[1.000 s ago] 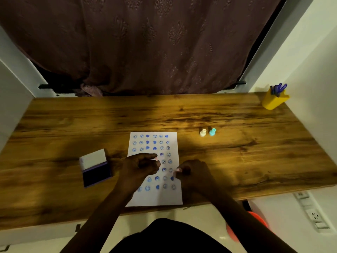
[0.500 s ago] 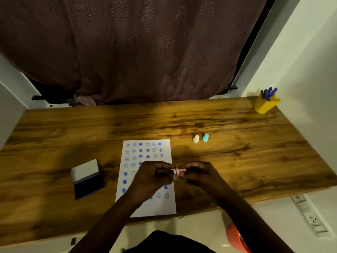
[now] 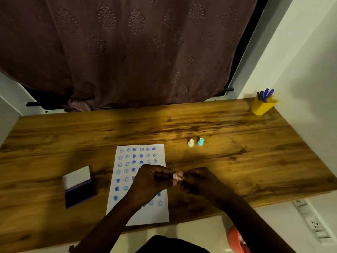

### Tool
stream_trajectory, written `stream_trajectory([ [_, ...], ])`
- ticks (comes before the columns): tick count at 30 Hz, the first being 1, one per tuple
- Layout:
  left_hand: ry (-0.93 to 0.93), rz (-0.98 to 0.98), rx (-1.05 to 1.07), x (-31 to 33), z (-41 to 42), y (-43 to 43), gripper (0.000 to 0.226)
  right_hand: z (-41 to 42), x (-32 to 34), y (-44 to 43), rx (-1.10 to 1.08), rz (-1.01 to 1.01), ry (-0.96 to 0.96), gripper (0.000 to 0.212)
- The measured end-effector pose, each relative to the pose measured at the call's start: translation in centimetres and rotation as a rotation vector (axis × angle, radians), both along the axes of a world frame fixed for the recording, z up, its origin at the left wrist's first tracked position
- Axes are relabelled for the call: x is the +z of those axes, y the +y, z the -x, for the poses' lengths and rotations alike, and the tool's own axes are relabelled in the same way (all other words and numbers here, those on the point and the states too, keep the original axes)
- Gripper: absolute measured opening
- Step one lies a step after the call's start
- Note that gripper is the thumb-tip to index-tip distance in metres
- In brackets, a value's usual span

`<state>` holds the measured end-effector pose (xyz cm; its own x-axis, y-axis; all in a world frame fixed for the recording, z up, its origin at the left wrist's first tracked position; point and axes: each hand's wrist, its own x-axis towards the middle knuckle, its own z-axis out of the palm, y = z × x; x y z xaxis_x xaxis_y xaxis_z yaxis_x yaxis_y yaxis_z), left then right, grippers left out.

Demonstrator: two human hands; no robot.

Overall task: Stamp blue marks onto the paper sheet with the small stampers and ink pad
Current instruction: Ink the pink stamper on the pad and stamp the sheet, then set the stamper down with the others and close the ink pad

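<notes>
My left hand (image 3: 155,181) and right hand (image 3: 197,180) still pinch the pink stamper (image 3: 177,177) together above the paper (image 3: 158,214); little has changed since before.

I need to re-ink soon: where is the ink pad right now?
In the head view the ink pad lies open on the wooden desk, just left of the paper sheet and the left hand.
</notes>
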<state>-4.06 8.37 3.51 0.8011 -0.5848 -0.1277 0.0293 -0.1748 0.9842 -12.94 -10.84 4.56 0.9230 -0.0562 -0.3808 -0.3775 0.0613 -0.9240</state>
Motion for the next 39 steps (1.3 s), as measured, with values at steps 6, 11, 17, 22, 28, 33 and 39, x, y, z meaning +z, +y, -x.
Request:
stream_trajectory([
  [6, 0.078, 0.004, 0.044, -0.8, 0.6, -2.0, 0.038, -0.7, -0.1, -3.1, 0.028, 0.110, -0.013, 0.034],
  [11, 0.090, -0.067, 0.168, -1.4, 0.7, -2.3, 0.036, -3.8, -0.8, -10.1, -0.092, 0.710, -0.049, 0.026],
  [17, 0.019, -0.158, 0.224, -2.3, 1.4, -1.5, 0.025, -7.7, -3.3, -15.4, -0.112, 1.106, -0.082, 0.020],
  [22, 0.030, -0.139, 0.286, -2.6, 1.9, -1.6, 0.029, -10.0, -4.6, -17.1, -0.017, 1.213, -0.042, 0.018],
  [28, 0.030, -0.133, 0.341, -2.9, 2.3, -1.6, 0.031, -11.4, -5.4, -17.4, 0.077, 1.232, 0.005, 0.026],
  [33, 0.047, -0.151, 0.356, -3.0, 2.2, -1.0, 0.030, -11.4, -5.6, -17.3, 0.134, 1.268, 0.010, 0.031],
  [39, 0.030, -0.144, 0.365, -3.2, 1.9, -0.5, 0.036, -11.1, -5.2, -16.9, 0.098, 1.232, 0.008, 0.031],
])
